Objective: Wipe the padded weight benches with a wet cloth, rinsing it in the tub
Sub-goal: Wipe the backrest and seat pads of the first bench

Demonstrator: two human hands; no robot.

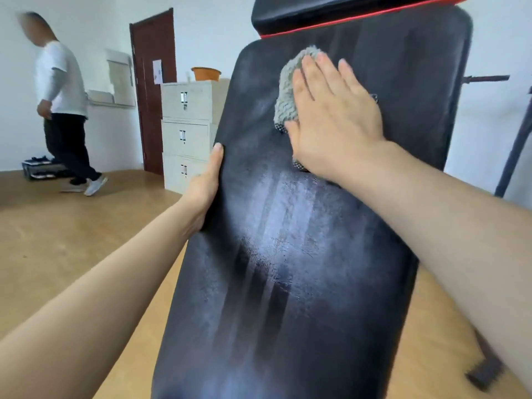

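While streaked, seemingly damp, bench pad bears grey cloth.

Black padded bench, grey cloth on it

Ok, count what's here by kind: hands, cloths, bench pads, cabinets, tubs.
Hands: 2, left hand and right hand
Cloth: 1
Bench pads: 2, the main pad and the upper pad
Cabinet: 1
Orange tub: 1
Total: 7

Right hand: flat, fingers spread, pressing a grey cloth against the black bench pad.
Left hand: gripping the pad's left edge.
Pad surface: streaked, tilted upward.
Background: person walking, filing cabinet.
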